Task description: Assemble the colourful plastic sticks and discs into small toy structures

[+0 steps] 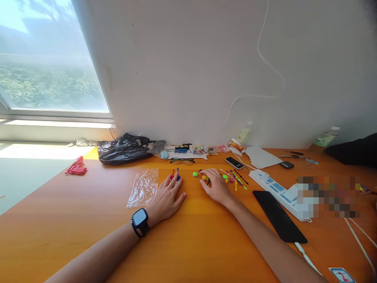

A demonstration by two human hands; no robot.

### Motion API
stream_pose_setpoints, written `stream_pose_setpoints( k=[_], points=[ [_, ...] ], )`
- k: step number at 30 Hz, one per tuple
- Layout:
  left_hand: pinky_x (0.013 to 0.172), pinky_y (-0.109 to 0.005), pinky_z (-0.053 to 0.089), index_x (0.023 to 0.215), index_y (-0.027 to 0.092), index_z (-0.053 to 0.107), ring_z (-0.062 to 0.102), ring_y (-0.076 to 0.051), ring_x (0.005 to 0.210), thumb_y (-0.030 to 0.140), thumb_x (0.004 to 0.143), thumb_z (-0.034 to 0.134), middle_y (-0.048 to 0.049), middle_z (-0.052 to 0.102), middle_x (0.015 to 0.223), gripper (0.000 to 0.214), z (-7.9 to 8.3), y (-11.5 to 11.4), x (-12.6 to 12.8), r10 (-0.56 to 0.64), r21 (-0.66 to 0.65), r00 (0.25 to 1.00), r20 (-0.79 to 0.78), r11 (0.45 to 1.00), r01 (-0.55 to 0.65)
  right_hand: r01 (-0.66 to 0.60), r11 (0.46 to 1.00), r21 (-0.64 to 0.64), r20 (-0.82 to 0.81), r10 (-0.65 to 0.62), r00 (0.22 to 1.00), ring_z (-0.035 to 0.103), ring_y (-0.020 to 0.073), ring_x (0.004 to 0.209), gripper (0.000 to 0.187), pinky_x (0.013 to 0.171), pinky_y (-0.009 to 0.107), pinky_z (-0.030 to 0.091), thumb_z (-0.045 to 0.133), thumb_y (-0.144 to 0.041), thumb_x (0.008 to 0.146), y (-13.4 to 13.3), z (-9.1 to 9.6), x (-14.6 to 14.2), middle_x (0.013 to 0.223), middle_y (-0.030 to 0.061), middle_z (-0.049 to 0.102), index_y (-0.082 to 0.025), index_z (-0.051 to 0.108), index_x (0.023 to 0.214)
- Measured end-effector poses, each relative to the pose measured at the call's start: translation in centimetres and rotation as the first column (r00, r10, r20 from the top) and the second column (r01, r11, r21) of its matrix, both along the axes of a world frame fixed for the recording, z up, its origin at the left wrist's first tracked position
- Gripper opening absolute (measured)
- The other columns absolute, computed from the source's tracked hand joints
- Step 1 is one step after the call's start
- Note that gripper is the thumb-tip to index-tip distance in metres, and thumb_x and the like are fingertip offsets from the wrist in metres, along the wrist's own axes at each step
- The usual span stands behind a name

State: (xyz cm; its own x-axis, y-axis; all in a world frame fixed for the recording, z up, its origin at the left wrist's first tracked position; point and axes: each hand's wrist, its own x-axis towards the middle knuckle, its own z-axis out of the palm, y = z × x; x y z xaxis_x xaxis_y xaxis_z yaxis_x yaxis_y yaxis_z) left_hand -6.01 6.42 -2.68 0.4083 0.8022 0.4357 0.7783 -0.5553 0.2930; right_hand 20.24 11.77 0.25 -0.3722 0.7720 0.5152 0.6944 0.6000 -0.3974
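My left hand lies flat on the wooden table, fingers stretched forward. Its fingertips touch or partly cover a red arrow-shaped piece and a blue arrow-shaped piece. My right hand arches over small plastic parts, with thumb and fingers curved but apart. A yellow piece shows between them; parts under the palm are hidden. Just left of that hand is a green round piece. To its right lie another green round piece, a yellow arrow and several coloured arrow sticks.
A clear plastic bag lies left of my left hand. Behind are eyeglasses and a black bag. At right are a black phone, a white power strip and a small remote-like device. A pink-red plastic piece lies far left.
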Motion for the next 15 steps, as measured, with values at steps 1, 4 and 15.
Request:
stream_pose_setpoints(
  k=[1,4,15],
  points=[
    [0.125,-0.061,0.032,0.153,0.022,0.046,0.026,-0.039,0.159,0.047,0.106,0.048,-0.0161,0.031,0.171,0.053,-0.2,0.1,0.0,0.025,0.006,1.000,-0.005,1.000,-0.025,-0.016,1.000,-0.005,0.031,0.016,0.999,0.059,0.0311,0.119,0.031,0.106,0.050,0.049,0.061,-0.021,0.095,0.1,-0.2,0.2,0.123,0.0124,0.071,-0.019,0.069,0.125],
    [0.125,-0.064,0.029,0.154,0.022,0.046,0.017,-0.042,0.161,0.050,0.106,0.047,-0.0149,0.026,0.173,0.055,-0.5,0.4,-0.1,0.087,0.008,0.996,-0.031,0.996,-0.087,-0.056,0.998,-0.029,0.133,0.059,0.989,0.050,0.0324,0.135,0.044,0.116,0.053,0.043,0.061,-0.026,0.097,0.2,-0.9,0.0,0.141,0.0113,0.066,-0.022,0.062,0.142],
    [0.119,-0.054,0.046,0.156,0.025,0.045,0.047,-0.033,0.147,0.027,0.101,0.055,-0.0149,0.053,0.156,0.056,2.8,-2.1,0.8,-0.262,0.024,0.961,0.092,0.965,0.261,-0.214,0.976,-0.033,0.135,0.216,0.967,0.054,0.0302,0.126,0.028,0.113,0.051,0.046,0.065,-0.023,0.096,-1.2,-0.2,-1.1,0.125,0.0098,0.071,-0.024,0.069,0.124]
  ],
)
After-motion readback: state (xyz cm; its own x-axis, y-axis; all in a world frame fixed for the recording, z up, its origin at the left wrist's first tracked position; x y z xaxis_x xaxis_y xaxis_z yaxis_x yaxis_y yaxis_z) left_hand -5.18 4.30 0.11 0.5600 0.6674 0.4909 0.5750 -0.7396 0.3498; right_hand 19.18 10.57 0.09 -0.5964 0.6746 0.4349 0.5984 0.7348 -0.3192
